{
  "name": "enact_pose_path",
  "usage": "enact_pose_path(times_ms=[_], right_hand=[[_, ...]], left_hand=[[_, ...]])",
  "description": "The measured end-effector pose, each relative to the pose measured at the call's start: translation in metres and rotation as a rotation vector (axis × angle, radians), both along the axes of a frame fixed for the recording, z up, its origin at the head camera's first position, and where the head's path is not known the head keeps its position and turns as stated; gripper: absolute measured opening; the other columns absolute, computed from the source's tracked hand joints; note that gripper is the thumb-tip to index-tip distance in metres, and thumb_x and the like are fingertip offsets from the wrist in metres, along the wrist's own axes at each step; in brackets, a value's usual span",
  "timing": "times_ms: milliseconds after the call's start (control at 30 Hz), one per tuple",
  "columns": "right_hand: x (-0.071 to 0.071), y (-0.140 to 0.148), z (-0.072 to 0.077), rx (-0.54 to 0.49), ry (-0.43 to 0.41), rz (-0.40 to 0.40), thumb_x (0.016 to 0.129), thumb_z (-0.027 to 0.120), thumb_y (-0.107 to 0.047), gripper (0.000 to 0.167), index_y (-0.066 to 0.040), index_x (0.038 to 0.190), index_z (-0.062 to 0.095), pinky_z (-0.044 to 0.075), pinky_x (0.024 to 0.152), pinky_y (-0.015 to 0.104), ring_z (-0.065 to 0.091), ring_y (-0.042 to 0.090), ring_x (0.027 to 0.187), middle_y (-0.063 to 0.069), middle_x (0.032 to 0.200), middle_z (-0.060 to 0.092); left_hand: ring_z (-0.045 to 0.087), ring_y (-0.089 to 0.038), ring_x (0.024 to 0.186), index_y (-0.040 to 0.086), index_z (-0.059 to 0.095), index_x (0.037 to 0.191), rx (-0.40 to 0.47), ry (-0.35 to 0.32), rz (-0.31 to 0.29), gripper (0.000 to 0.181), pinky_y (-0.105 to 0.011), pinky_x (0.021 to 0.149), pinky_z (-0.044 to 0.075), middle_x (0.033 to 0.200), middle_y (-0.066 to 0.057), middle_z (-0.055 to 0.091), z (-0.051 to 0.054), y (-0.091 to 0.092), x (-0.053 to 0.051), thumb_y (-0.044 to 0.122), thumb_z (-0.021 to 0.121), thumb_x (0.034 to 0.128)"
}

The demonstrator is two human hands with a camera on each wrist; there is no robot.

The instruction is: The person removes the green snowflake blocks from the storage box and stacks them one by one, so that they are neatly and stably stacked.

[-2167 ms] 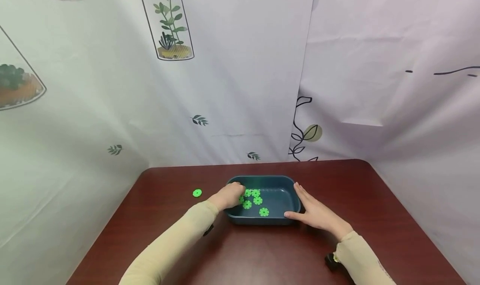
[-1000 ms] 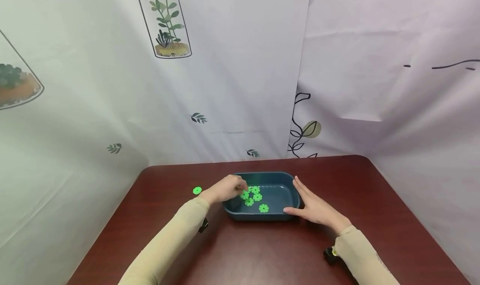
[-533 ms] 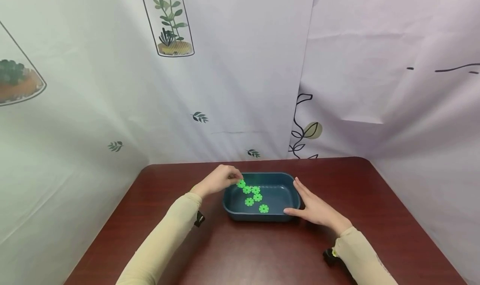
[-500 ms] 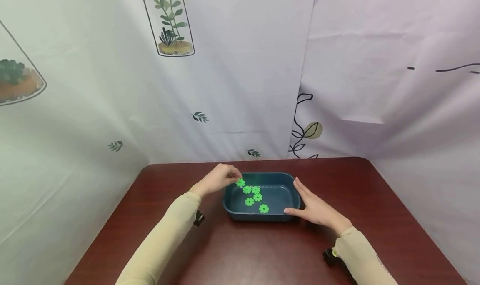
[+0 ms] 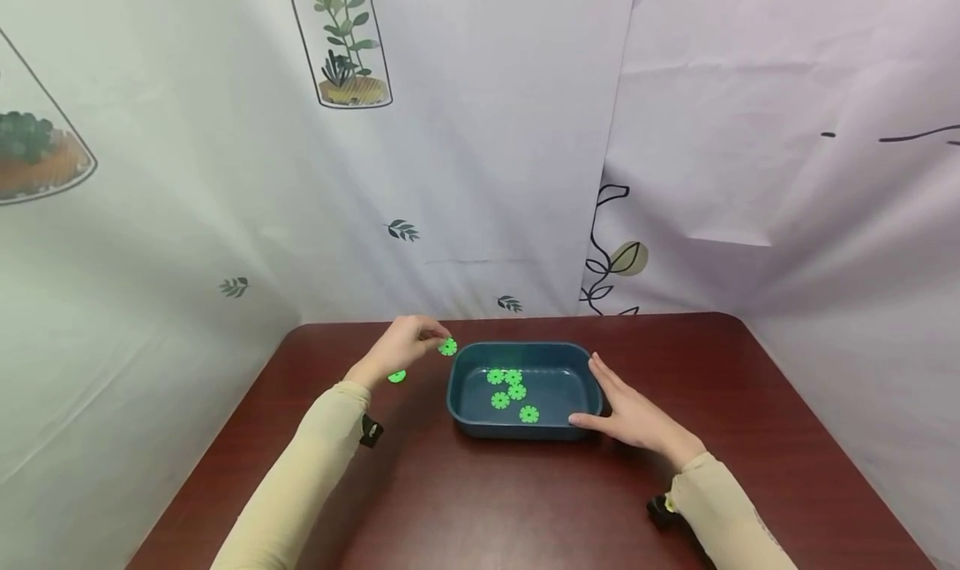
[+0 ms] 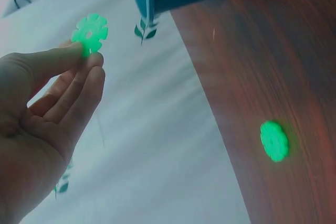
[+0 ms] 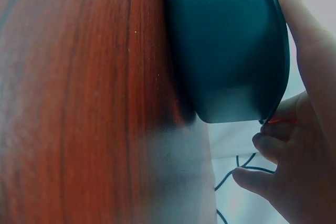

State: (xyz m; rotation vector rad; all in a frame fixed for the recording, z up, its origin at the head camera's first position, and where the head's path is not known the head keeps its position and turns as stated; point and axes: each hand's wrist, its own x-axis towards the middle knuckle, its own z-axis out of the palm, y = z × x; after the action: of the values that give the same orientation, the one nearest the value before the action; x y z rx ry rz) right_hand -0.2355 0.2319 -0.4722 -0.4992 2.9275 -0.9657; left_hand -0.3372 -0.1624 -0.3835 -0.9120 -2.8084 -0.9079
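Since half a second ago, one green disc (image 5: 448,347) is leftward, out past the rim of the blue tray (image 5: 562,391), pinched at its edge by the left hand (image 5: 405,342), its flat face turned to the left wrist camera. Tray length runs along the far edge of the counter (image 5: 480,503), wider room lying nearward. Straight-fingered, the right hand (image 5: 633,416) touches its right end; five discs (image 5: 500,401) lie inside
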Motion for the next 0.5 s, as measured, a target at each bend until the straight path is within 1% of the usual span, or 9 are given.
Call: enact_pose_path(times_ms=[100, 200, 367, 500], right_hand=[[0.0, 0.0, 0.0, -0.002, 0.004, -0.007, 0.082, 0.066, -0.074, 0.116, -0.009, 0.162, 0.014, 0.032, 0.111, 0.061, 0.023, 0.039, 0.149, 0.013, 0.168, 0.009], [0.001, 0.001, -0.001, 0.0, 0.006, -0.009, 0.081, 0.064, -0.075, 0.117, -0.008, 0.162, 0.014, 0.032, 0.111, 0.061, 0.023, 0.04, 0.149, 0.014, 0.168, 0.009], [0.0, 0.001, -0.001, -0.005, 0.0, -0.004, 0.082, 0.065, -0.074, 0.116, -0.008, 0.162, 0.013, 0.032, 0.111, 0.061, 0.023, 0.04, 0.149, 0.013, 0.168, 0.009], [0.001, 0.0, -0.002, -0.004, 0.0, -0.003, 0.082, 0.065, -0.075, 0.116, -0.008, 0.162, 0.013, 0.032, 0.111, 0.061, 0.024, 0.04, 0.149, 0.014, 0.168, 0.009]], left_hand=[[0.069, -0.021, 0.098, 0.01, 0.077, 0.111, 0.014, -0.002, 0.046, 0.016, -0.041, 0.084, 0.057, 0.107, -0.004, 0.073, 0.003, -0.01, 0.001, 0.01, 0.069, 0.0964], [0.069, -0.023, 0.098, 0.01, 0.077, 0.112, 0.024, 0.007, 0.087, 0.017, -0.043, 0.084, 0.056, 0.108, -0.005, 0.073, 0.003, -0.02, 0.0, 0.011, 0.069, 0.0967], [0.07, -0.026, 0.095, 0.008, 0.076, 0.113, 0.067, 0.023, 0.163, 0.018, -0.045, 0.081, 0.056, 0.108, -0.007, 0.074, -0.002, -0.04, 0.004, 0.012, 0.068, 0.0975], [0.07, -0.03, 0.096, 0.004, 0.076, 0.113, 0.087, 0.035, 0.22, 0.019, -0.045, 0.077, 0.054, 0.109, -0.013, 0.074, -0.009, -0.054, 0.006, 0.01, 0.066, 0.0983]])
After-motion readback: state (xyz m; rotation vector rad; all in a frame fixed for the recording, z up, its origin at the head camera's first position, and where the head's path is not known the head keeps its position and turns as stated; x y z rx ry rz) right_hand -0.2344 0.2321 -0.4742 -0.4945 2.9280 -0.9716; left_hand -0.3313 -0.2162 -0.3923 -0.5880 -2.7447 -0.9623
